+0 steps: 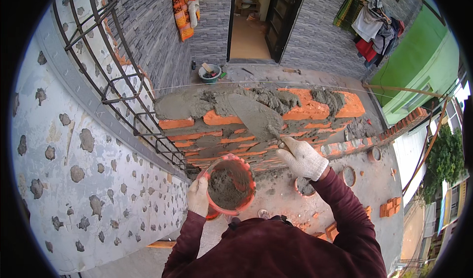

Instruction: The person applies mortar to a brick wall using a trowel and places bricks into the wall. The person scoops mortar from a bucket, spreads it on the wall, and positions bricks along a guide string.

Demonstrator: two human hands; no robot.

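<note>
Though the trowel [257, 118] shows little handle, the hands [198, 197] [301, 157] grip it and a bucket [241, 176].

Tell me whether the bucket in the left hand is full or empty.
Partly full: grey mortar covers the bottom of the orange-red bucket, and bare inner wall shows above it. Its exact depth cannot be told.

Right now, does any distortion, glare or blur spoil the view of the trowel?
Head view, centre: trowel and mortar bucket fairly sharp under soft, even light; head view, left: fisheye bends the rebar cage; head view, far right: bright background patch nearly washed out.
</note>
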